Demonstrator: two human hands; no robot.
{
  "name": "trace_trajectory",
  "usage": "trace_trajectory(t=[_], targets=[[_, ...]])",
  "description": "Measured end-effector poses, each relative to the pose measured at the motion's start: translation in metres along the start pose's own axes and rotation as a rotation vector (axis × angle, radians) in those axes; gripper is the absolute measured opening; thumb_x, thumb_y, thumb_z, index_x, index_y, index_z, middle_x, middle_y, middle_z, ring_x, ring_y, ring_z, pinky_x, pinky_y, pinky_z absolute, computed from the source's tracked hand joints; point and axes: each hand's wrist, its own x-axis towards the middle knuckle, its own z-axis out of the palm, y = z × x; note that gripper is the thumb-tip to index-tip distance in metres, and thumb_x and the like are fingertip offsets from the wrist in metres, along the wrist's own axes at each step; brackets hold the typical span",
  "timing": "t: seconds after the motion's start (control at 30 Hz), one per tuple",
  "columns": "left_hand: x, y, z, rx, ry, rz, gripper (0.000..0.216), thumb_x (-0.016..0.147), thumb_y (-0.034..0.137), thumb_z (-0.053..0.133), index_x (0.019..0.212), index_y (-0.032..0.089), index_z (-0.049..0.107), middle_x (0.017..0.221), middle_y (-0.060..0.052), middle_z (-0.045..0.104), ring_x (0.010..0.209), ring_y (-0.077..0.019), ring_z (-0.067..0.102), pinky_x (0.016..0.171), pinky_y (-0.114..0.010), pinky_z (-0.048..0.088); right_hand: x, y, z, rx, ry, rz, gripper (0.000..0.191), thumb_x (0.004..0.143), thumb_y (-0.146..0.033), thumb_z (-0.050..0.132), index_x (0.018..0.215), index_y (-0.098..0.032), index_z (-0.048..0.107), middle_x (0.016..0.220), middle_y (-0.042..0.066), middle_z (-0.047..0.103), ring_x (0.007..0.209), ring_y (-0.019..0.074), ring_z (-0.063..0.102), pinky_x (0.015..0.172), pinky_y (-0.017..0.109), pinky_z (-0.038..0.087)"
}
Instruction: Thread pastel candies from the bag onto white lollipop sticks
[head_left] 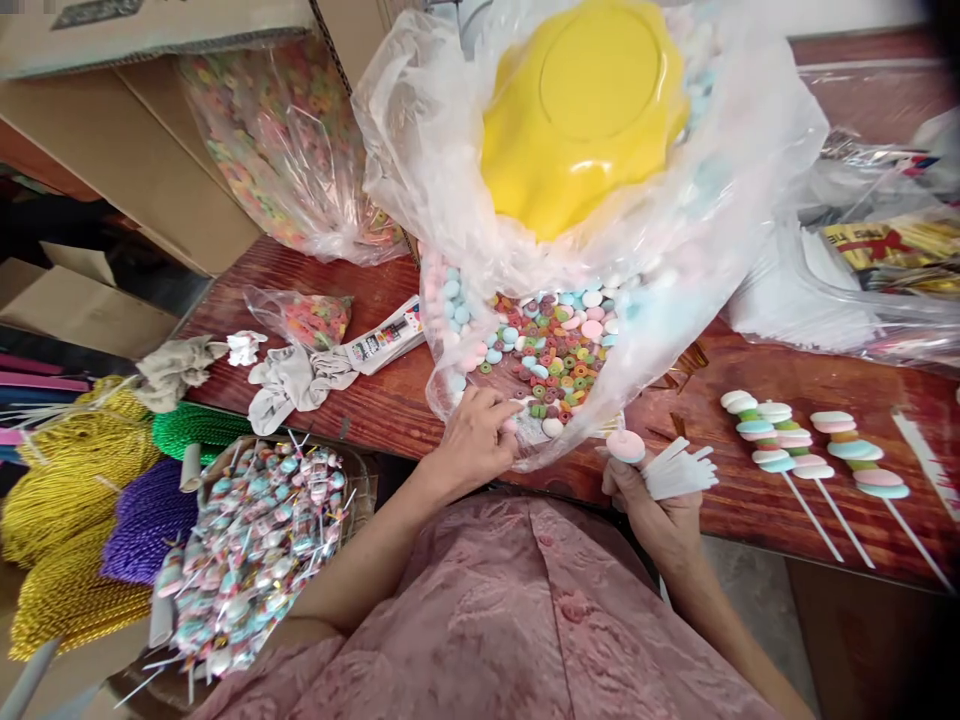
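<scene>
Our right hand's [654,505] grip, right of the lower centre, closes around a bundle of slim white sticks [679,472], perhaps keeping them handy, with a round pink-and-blue sweet [625,446] above the fingertips. The translucent plastic bag [401,105], upper centre, seems turned towards us for easy reach; our left hand [474,440] bends palm-down at its lower edge, fingers curled, their hold unclear.

head camera looks forward and down

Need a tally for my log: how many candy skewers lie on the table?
3, all toward the right of the table: left skewer, middle skewer close beside it, right skewer farther along. More may lie out of view.
</scene>
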Motion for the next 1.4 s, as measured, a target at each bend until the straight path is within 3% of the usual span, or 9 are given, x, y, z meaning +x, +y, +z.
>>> trace_trajectory(t=[0.1, 0.17, 0.3, 0.47, 0.67, 0.87, 1.03, 1.13, 1.4], targets=[[0.02, 0.003, -0.003, -0.042, -0.027, 0.003, 0.03, 0.081, 0.02, 0.065, 0.109, 0.019, 0.073, 0.105, -0.01, 0.068, 0.099, -0.0258, 0.061, 0.092, -0.043, 0.053, 0.003, -0.006, 0.002, -0.047, -0.012, -0.033, 0.049, 0.094, -0.051, 0.057, 0.057, -0.019, 0.056, 0.052, 0.0, 0.05, 0.048, 0.0114, 0.044, 0.045, 0.026, 0.033], [0.032, 0.005, 0.002, 0.013, -0.072, 0.033, 0.021, 0.083, 0.021, 0.065, 0.101, 0.015, 0.073, 0.098, -0.011, 0.067, 0.096, -0.0273, 0.061, 0.091, -0.045, 0.052, 0.004, -0.007, 0.004, -0.081, 0.0, -0.063, 0.048, 0.093, -0.05, 0.059, 0.057, -0.019, 0.056, 0.05, -0.001, 0.049, 0.047, 0.0117, 0.044, 0.047, 0.027, 0.034], [0.044, 0.001, 0.017, 0.046, -0.227, 0.143, 0.015, 0.082, 0.008, 0.057, 0.085, 0.013, 0.071, 0.089, -0.011, 0.065, 0.088, -0.0236, 0.061, 0.083, -0.038, 0.053, 0.003, -0.004, 0.005, -0.134, 0.005, -0.114, 0.045, 0.094, -0.046, 0.058, 0.058, -0.02, 0.055, 0.053, -0.001, 0.05, 0.05, 0.0122, 0.045, 0.051, 0.028, 0.036], [0.042, -0.008, 0.018, -0.095, -0.169, 0.169, 0.027, 0.072, 0.002, 0.054, 0.088, 0.013, 0.073, 0.084, -0.008, 0.065, 0.083, -0.0206, 0.062, 0.078, -0.034, 0.053, 0.003, -0.001, 0.004, -0.176, -0.04, -0.174, 0.039, 0.096, -0.039, 0.055, 0.062, -0.02, 0.055, 0.057, -0.001, 0.051, 0.052, 0.0121, 0.044, 0.052, 0.026, 0.037], [0.04, -0.006, -0.001, -0.692, 0.036, -0.16, 0.027, 0.066, 0.009, 0.061, 0.088, 0.014, 0.076, 0.081, -0.003, 0.068, 0.072, -0.0121, 0.061, 0.064, -0.023, 0.051, 0.01, -0.013, 0.009, -0.267, -0.164, -0.164, 0.038, 0.097, -0.037, 0.051, 0.062, -0.021, 0.05, 0.055, -0.002, 0.047, 0.051, 0.0124, 0.041, 0.05, 0.025, 0.034], [0.042, 0.008, -0.009, -1.271, 0.047, -0.459, 0.024, 0.064, 0.021, 0.078, 0.086, 0.014, 0.074, 0.074, 0.0, 0.069, 0.062, -0.0104, 0.063, 0.06, -0.026, 0.058, 0.018, -0.02, 0.01, -0.284, -0.205, -0.128, 0.039, 0.097, -0.04, 0.05, 0.062, -0.021, 0.049, 0.053, -0.003, 0.045, 0.049, 0.0122, 0.04, 0.048, 0.025, 0.032], [0.04, 0.015, -0.003, -1.267, 0.172, -0.382, 0.024, 0.063, 0.02, 0.082, 0.085, 0.015, 0.072, 0.082, -0.003, 0.072, 0.073, -0.0123, 0.066, 0.066, -0.024, 0.059, 0.021, -0.025, 0.013, -0.267, -0.202, -0.119, 0.044, 0.097, -0.042, 0.049, 0.059, -0.021, 0.047, 0.053, -0.003, 0.044, 0.049, 0.0116, 0.039, 0.048, 0.025, 0.031], [0.036, 0.018, 0.0, -1.235, 0.173, -0.324, 0.023, 0.066, 0.02, 0.081, 0.085, 0.015, 0.07, 0.084, -0.003, 0.072, 0.076, -0.013, 0.069, 0.072, -0.025, 0.059, 0.022, -0.024, 0.014, -0.282, -0.174, -0.099, 0.044, 0.097, -0.041, 0.05, 0.059, -0.021, 0.048, 0.054, -0.003, 0.043, 0.049, 0.0116, 0.038, 0.049, 0.026, 0.03], [0.032, 0.021, 0.005, -1.217, 0.168, -0.315, 0.028, 0.076, 0.038, 0.081, 0.087, 0.016, 0.066, 0.085, -0.003, 0.072, 0.072, -0.0149, 0.072, 0.068, -0.03, 0.063, 0.025, -0.016, 0.012, -0.368, -0.137, -0.132, 0.04, 0.096, -0.034, 0.049, 0.059, -0.021, 0.049, 0.054, -0.003, 0.047, 0.049, 0.0114, 0.039, 0.052, 0.026, 0.031]])
